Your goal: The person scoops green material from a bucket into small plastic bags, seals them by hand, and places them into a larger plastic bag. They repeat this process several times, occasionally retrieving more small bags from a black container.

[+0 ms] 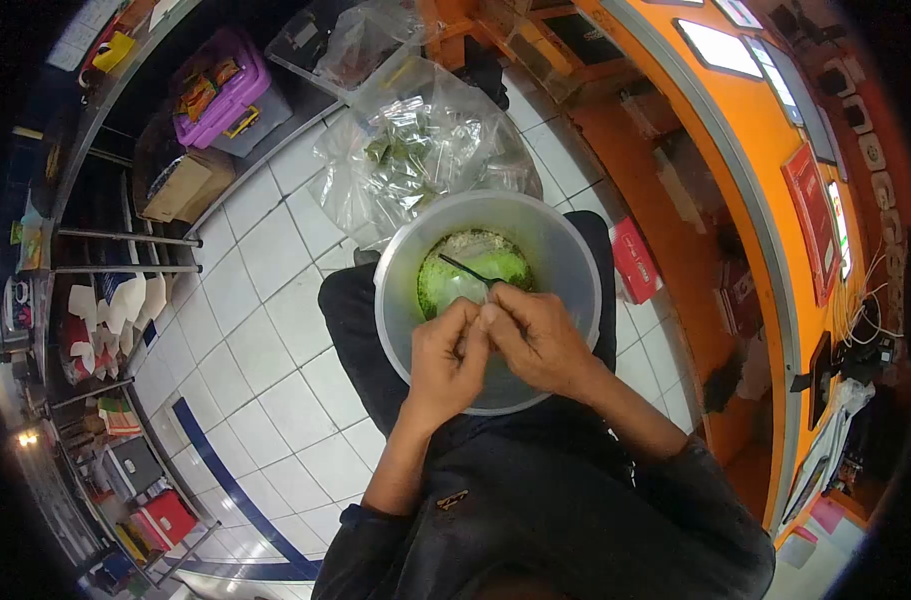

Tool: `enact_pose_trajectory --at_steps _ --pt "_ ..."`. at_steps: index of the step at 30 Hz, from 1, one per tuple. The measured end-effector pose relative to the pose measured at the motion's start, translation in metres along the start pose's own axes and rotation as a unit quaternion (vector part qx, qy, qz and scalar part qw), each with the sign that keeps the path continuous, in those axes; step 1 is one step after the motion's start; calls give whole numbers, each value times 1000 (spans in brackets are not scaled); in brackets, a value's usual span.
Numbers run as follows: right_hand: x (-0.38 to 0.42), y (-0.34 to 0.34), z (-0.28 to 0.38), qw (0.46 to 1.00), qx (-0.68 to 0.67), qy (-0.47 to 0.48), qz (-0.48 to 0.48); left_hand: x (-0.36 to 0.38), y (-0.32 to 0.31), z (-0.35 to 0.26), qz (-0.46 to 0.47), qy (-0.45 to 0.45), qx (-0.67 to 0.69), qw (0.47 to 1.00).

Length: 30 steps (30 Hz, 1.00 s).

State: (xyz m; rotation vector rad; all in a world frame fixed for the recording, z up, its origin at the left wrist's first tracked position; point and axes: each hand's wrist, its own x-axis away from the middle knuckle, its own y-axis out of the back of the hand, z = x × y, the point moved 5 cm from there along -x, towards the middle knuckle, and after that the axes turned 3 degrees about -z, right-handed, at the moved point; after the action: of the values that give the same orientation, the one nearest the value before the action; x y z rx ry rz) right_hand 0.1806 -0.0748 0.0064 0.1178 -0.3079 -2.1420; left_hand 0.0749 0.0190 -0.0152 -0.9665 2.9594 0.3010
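Both my hands meet over a pale, deep bucket that stands between my legs. Green, leafy-looking bits and a paler mass lie at its bottom. My left hand is closed, its fingertips pinched together against those of the other hand. Closed as well, my right hand has a thin black utensil sticking out past its fingers, pointing up and left over the bucket. Something pale and see-through, perhaps thin plastic, shows by the fingertips. What the left fingers pinch is hidden.
Just beyond the bucket sits a large clear plastic bag with green leaves inside. A red box is on the tiled floor to the right, beside an orange counter. At left stand a purple-topped bin, a cardboard box and metal racks.
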Motion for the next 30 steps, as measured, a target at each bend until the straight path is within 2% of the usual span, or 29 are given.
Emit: enact_pose_trajectory --at_steps 4,7,9,10,13,19,26,28,30 --pt "2 0 -4 999 5 8 -30 3 -5 2 -16 9 -4 1000" --pt "5 -3 -3 997 24 41 -64 4 -8 3 -39 24 50 998" --pt "7 -2 -3 996 48 47 -66 6 -11 12 -34 78 104 991" --pt "7 -2 -3 994 72 54 -69 6 -11 13 -34 78 104 991" --pt "11 -7 -8 991 89 89 -53 4 -11 13 -49 67 69 994" --pt "9 -1 -7 977 167 135 -9 -1 -11 -4 -37 -24 -49 998" --pt "7 2 -8 985 117 130 10 1 -13 -4 -76 -59 -71 993" --pt "5 2 -10 989 102 104 -11 1 -13 -5 -93 -72 -81 990" --pt "4 0 -8 990 99 99 -16 3 -11 -9 -135 -92 -154 975"
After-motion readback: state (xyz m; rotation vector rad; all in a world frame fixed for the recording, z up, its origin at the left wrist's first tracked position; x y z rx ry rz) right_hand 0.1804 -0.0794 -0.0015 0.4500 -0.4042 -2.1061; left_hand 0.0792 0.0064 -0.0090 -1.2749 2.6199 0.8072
